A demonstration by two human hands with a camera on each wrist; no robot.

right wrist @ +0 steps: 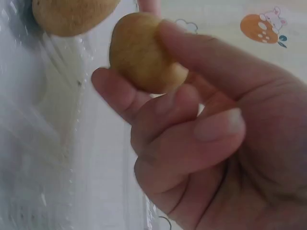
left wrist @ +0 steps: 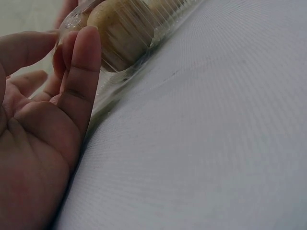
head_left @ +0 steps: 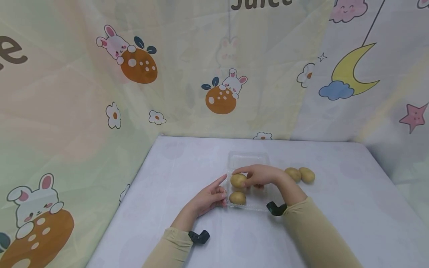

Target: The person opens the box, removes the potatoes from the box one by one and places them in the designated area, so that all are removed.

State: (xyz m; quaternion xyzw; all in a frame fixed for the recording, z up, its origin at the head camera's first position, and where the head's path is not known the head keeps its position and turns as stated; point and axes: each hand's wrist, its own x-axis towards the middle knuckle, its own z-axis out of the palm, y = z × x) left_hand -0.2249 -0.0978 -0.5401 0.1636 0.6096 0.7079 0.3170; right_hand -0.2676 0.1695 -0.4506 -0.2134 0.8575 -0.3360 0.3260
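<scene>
A clear plastic box (head_left: pixel 258 206) lies on the table with its lid (head_left: pixel 248 159) folded back. My right hand (head_left: pixel 263 175) is over the box and pinches a yellow-brown potato (right wrist: pixel 144 52) between thumb and index finger at the box's left side. Its other fingers are loosely bent and hold nothing. In front of that potato, another potato (head_left: pixel 237 198) sits in the near left corner. My left hand (head_left: pixel 210 197) is at the box's left wall, index finger stretched along it and fingertips touching the plastic. Through the wall, a potato (left wrist: pixel 120 36) shows in the left wrist view.
Two more potatoes (head_left: pixel 307 175) lie side by side on the table, right of the box and behind my right forearm. A white cloth covers the table (head_left: pixel 174 167). Printed curtains (head_left: pixel 181 67) hang behind it and to its left.
</scene>
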